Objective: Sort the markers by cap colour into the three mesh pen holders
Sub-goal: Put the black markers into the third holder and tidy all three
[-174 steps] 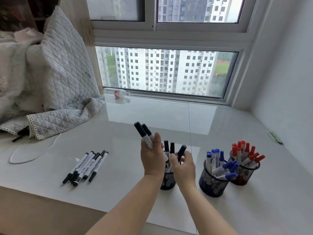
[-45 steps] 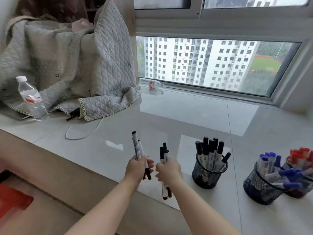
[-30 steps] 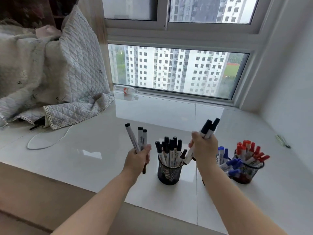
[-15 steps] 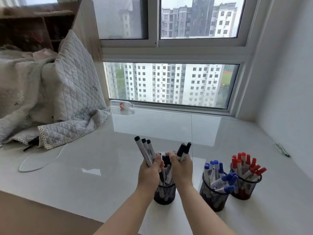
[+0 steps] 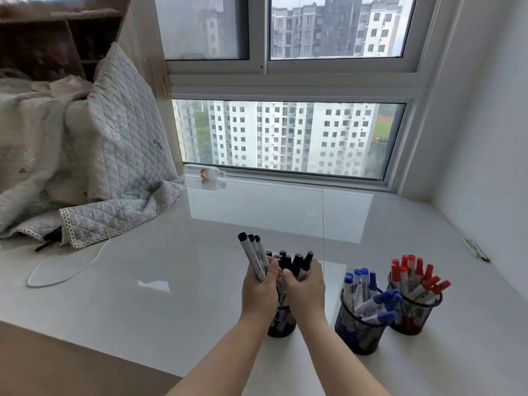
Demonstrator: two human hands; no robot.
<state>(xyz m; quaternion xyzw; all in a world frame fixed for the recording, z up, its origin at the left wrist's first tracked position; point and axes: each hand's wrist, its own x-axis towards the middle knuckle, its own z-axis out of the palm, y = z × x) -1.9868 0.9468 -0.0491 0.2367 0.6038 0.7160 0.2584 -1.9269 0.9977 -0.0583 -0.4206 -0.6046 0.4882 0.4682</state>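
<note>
3 black-capped markers (image 5: 253, 254) stand fanned in the left hand (image 5: 259, 292), whose fingers are curled tight round their white barrels; grey print runs along the barrels but is too small to read. the right hand (image 5: 305, 291) is closed on 2 black-capped markers (image 5: 302, 265), tips down over the black-marker holder (image 5: 281, 324), a dark round wire-mesh cup mostly hidden behind both wrists. more black caps poke up between the hands. half a second ago those 2 markers stood higher above the right hand; now they sit lower, nearer the cup.

to the right stands the blue-marker holder (image 5: 357, 330), same mesh, full of blue caps, and just beside it, farther right, the red-marker holder (image 5: 411, 318) with red caps. all 3 rest on a glossy pale sill (image 5: 171, 267) that mirrors the window.

far left a quilted grey blanket (image 5: 114, 155) with a lace-like edge slumps on the sill, a thin white cable (image 5: 65, 270) looping out from under it. a clear plastic bottle (image 5: 208, 173) with a red-and-white label, unreadable, lies by the window frame.
</note>
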